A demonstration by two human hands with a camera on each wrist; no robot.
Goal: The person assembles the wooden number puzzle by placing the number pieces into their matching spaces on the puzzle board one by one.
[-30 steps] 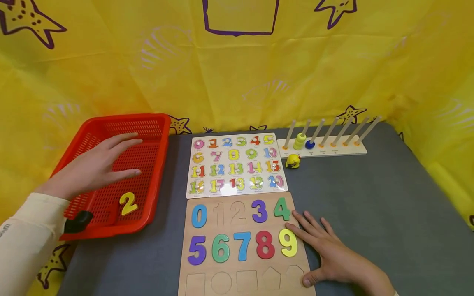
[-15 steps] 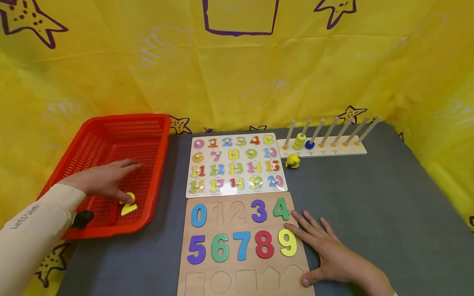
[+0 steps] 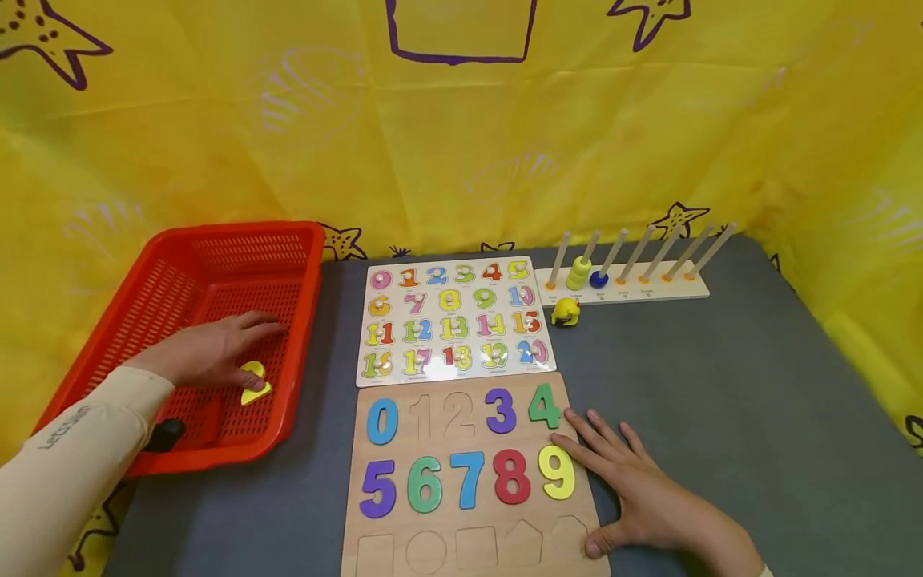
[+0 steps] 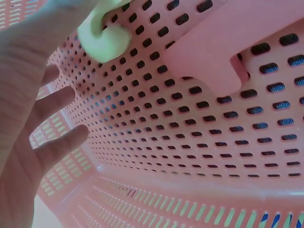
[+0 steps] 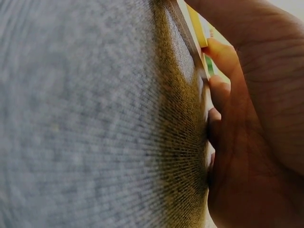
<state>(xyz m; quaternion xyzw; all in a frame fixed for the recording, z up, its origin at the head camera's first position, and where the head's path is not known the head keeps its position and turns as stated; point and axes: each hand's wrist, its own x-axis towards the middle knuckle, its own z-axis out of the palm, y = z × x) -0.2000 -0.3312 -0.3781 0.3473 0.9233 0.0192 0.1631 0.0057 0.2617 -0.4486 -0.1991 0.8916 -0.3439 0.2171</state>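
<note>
My left hand point(image 3: 216, 349) is inside the red plastic basket point(image 3: 308, 320), its thumb on the yellow number 2 point(image 3: 252, 396) and its fingers extended away from the piece. In the left wrist view the fingers point(image 4: 61, 145) are apart from the number, which is partly covered by the thumb. A red piece point(image 4: 209, 57) shaped like a 1 lies nearby on the basket floor. Spread fingers of my right hand point(image 3: 634, 489) rest at the right edge of the wooden number board point(image 3: 425, 517), near the green 4 point(image 3: 544, 406) and yellow 9 point(image 3: 557, 473). Recesses 1 and 2 are bare.
Behind the number board lies a white peg puzzle point(image 3: 368, 377) with numbers 0 to 20. To its right stands a rod counting rack point(image 3: 678, 290) with yellow and blue beads. A small yellow chick toy point(image 3: 566, 312) sits in front. A yellow cloth point(image 3: 433, 160) hangs behind.
My left hand has come down into the basket, and its thumb has reached the yellow 2. The right hand stays at the board's edge. The head view has shifted slightly.
</note>
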